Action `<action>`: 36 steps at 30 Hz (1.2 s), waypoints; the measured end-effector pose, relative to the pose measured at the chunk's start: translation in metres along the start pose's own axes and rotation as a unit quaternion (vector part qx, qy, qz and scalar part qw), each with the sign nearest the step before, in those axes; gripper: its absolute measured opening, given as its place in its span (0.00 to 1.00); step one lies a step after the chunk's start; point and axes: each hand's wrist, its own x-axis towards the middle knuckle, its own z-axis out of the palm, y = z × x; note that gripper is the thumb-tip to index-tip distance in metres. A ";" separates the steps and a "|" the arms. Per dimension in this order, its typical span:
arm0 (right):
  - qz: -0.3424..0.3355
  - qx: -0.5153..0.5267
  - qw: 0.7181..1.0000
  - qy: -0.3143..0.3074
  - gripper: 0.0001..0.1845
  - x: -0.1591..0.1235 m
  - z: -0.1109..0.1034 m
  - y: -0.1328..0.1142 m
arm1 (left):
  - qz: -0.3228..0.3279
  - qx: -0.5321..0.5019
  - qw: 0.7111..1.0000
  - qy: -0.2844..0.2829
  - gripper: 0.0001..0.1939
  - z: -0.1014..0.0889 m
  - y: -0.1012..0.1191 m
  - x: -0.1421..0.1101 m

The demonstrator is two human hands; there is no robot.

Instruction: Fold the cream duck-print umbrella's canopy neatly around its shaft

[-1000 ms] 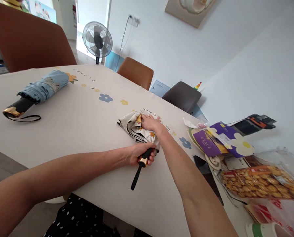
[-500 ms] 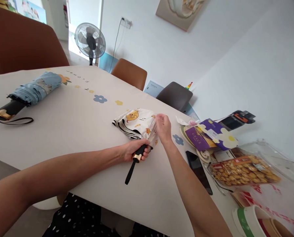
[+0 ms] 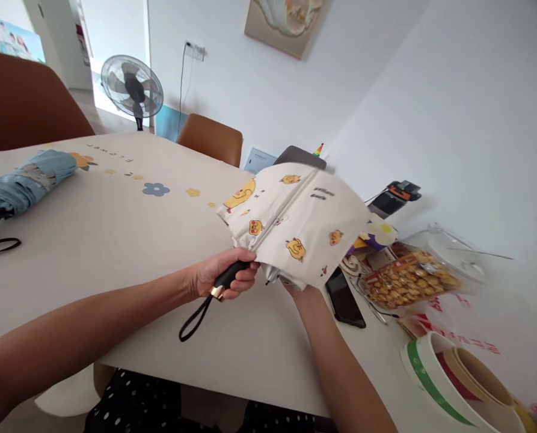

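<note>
My left hand [image 3: 225, 273] is wrapped round the black handle of a folding umbrella [image 3: 295, 216], with the gold-trimmed end and a black wrist strap hanging out below. Its white canopy, printed with yellow ducks, spreads loosely up and to the right of the handle. Beneath the canopy's lower edge is my right hand [image 3: 299, 292]; cloth covers its fingers, so their grip is hidden. A folded light-blue umbrella [image 3: 38, 177] lies on the table at the left, its black handle cut off by the picture's edge.
On the white table [image 3: 115, 252], the right side holds a black phone [image 3: 347, 300], a clear bag of cookies [image 3: 412, 279], a purple box [image 3: 353, 246] and a white-and-green roll [image 3: 430, 373]. Chairs [image 3: 211, 141] and a standing fan [image 3: 133, 87] are beyond the table.
The white canopy has gone from lying flat and bunched to raised and fanned out. My right hand moved from on top of the cloth to underneath. The view has turned right.
</note>
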 end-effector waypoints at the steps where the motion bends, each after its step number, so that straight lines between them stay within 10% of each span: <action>1: 0.011 0.044 0.999 -0.007 0.33 0.001 0.001 0.001 | 0.017 0.011 0.998 0.053 0.10 -0.004 -0.003 0.005; 6: 0.135 0.268 0.954 -0.023 0.27 0.013 -0.003 0.013 | 0.048 0.004 0.957 0.285 0.09 -0.019 -0.006 0.020; 10: 0.159 0.216 0.945 0.187 0.14 0.015 -0.012 0.018 | 0.040 -0.007 0.957 0.289 0.08 -0.018 -0.001 0.020; 14: 0.014 0.084 0.954 0.286 0.12 0.005 -0.008 0.008 | 0.030 -0.016 0.962 0.270 0.08 -0.018 -0.001 0.019; 21: -0.233 -0.128 0.964 0.023 0.18 -0.024 0.026 -0.023 | -0.018 0.009 0.975 0.223 0.08 -0.012 -0.011 0.019; 27: -0.194 -0.222 0.954 -0.058 0.25 -0.018 0.035 -0.014 | -0.062 0.025 0.983 0.170 0.10 -0.003 -0.021 0.019; 36: -0.250 -0.102 0.949 -0.161 0.23 -0.024 0.028 -0.022 | -0.044 0.081 0.964 0.250 0.08 0.000 -0.024 0.018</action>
